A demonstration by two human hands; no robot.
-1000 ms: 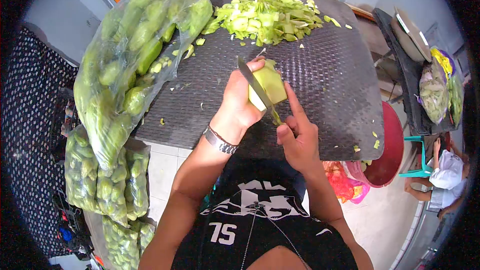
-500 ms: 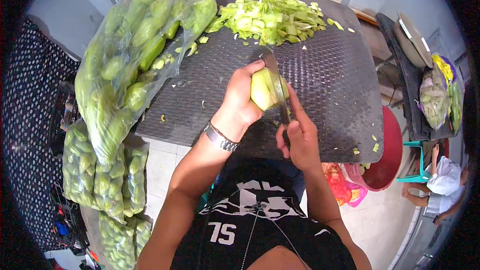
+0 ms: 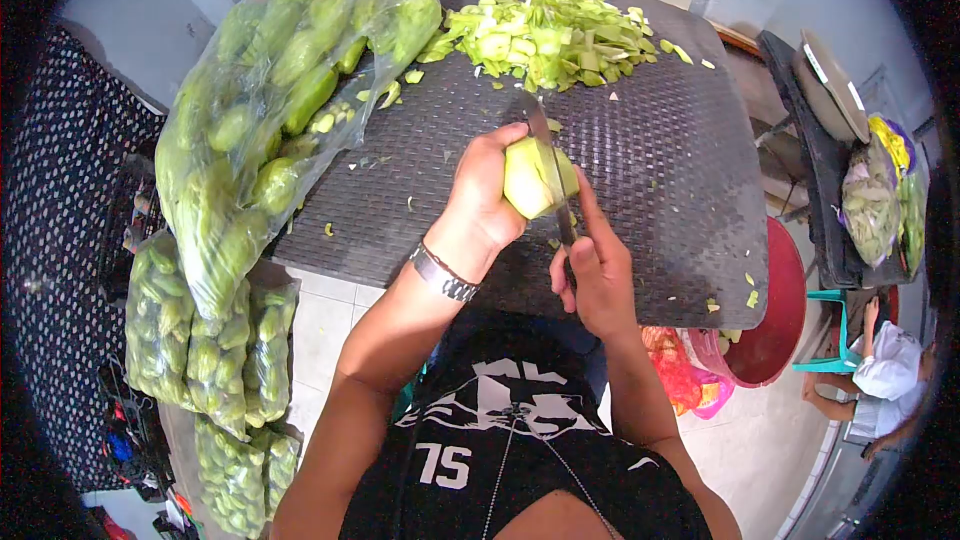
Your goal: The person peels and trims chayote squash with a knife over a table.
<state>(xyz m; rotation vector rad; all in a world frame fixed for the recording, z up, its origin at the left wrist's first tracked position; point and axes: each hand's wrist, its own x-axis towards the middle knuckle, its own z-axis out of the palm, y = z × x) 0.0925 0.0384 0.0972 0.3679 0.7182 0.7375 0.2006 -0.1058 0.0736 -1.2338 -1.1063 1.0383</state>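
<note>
My left hand (image 3: 485, 185) grips a peeled, pale green vegetable (image 3: 527, 183) above the table; its exact kind I cannot tell. In my right hand (image 3: 597, 275) is a knife (image 3: 540, 125), its blade upright against the right side of the vegetable. The right fingers lie along that side, and the handle is mostly hidden by the hand. A small pale green piece (image 3: 554, 126) shows just beyond the blade. Farther back, a heap of cut green pieces (image 3: 560, 35) lies on the dark woven-pattern table (image 3: 660, 170).
A large clear plastic bag of green vegetables (image 3: 270, 90) covers the table's left side. More filled bags (image 3: 215, 340) sit below it. A red tub (image 3: 785, 315) stands by the right edge. At far right are a basin (image 3: 832, 90), a teal stool (image 3: 830, 330) and another person (image 3: 885, 365).
The knife has shifted slightly on the vegetable, and a small piece now shows beyond the blade. Both hands keep their grip. The view has moved a little.
</note>
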